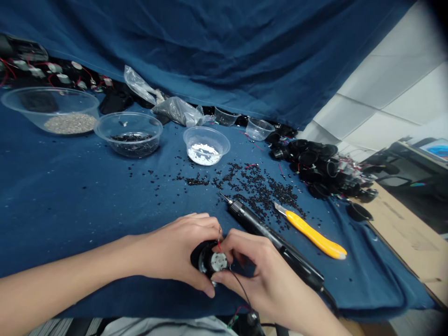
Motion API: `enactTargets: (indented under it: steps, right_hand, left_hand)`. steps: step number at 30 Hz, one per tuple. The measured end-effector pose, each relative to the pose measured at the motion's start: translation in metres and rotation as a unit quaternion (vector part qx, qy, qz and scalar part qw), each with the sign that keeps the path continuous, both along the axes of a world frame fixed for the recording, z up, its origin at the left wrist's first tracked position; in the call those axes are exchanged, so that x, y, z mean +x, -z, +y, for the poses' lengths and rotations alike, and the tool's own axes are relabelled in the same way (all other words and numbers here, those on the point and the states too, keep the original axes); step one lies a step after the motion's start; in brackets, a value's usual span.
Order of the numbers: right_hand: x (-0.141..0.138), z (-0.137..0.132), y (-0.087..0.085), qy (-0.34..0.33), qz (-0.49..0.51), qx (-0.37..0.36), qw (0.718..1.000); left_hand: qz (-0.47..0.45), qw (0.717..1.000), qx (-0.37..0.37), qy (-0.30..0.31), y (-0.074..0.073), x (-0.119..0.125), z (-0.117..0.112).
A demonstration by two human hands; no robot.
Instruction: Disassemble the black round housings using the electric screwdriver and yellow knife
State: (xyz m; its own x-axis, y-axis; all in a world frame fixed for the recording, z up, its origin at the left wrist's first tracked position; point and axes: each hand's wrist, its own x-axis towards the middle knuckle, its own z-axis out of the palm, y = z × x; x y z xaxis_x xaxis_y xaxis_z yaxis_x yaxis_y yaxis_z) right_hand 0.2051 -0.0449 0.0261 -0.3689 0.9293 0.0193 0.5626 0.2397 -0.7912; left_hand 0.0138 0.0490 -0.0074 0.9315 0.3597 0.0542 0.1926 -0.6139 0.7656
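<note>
My left hand (178,247) is closed around a round black plastic housing (202,261) near the front of the cloth. In it sits a small motor (219,262) with a pale round end face turned up. The fingers of my right hand (262,266) pinch at the motor's right side, where a red wire (220,246) stands up and a dark wire trails down toward my lap. Just beyond my right hand lies a black electric screwdriver (276,245), its bit pointing away to the left. An orange utility knife (315,234) rests right of it, blade showing.
Many small black screws (269,189) are scattered mid-cloth. Behind them stand clear bowls: one with white pieces (206,133), one with dark pieces (128,119), one with grainy metal parts (21,105). Black housings (311,161) pile up at right, beside cardboard (399,228).
</note>
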Motion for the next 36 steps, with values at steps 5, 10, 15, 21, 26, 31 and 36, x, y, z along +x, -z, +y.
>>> enactTargets:
  steps: [5, 10, 15, 21, 26, 31, 36]
  right_hand:
    - [0.001, 0.004, 0.005, 0.004, 0.069, -0.051, 0.996]
    - [0.006, 0.006, 0.018, 0.102, 0.225, -0.067, 0.967]
    - [-0.002, -0.002, 0.016, 0.143, 0.406, -0.082, 0.899]
    - [-0.001, -0.012, 0.017, 0.114, 0.438, -0.121, 0.883]
    - [0.025, -0.026, 0.000, 0.183, 0.394, -0.047, 0.900]
    - [0.017, -0.046, -0.028, 0.041, 0.184, 0.100, 0.977]
    - [0.007, -0.046, -0.014, 0.039, 0.062, 0.213, 0.974]
  left_hand:
    - [0.051, 0.998, 0.015, -0.016, -0.008, 0.002, -0.005]
    - [0.038, 0.992, -0.027, -0.119, -0.031, -0.007, -0.011]
    - [-0.097, 0.972, 0.029, -0.211, -0.056, -0.004, -0.036]
    - [-0.193, 0.926, 0.239, -0.220, -0.078, 0.012, -0.055]
    - [-0.212, 0.898, 0.360, -0.135, -0.105, 0.005, -0.058]
    - [-0.162, 0.895, 0.402, -0.103, -0.116, 0.004, -0.066]
    - [-0.176, 0.929, 0.320, -0.056, -0.117, 0.013, -0.068]
